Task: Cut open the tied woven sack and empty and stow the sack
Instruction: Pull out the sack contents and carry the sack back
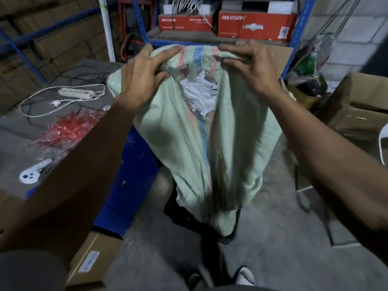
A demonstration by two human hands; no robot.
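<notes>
sack (189, 133): pale green woven, pink and blue stripes, hangs limp, held up by its top edge, lower end in black crate (182, 215) on floor
step: looks like shaking out last contents; keep mouth inside crate, lift higher, shake
left hand (142, 80): fingers pinch sack's top edge, left side
right hand (252, 68): fingers curled over top edge, right side
red boxes (257, 25): on shelf behind, "HIKVISION" readable
label (199, 93): white, torn, on sack, print unreadable
</notes>
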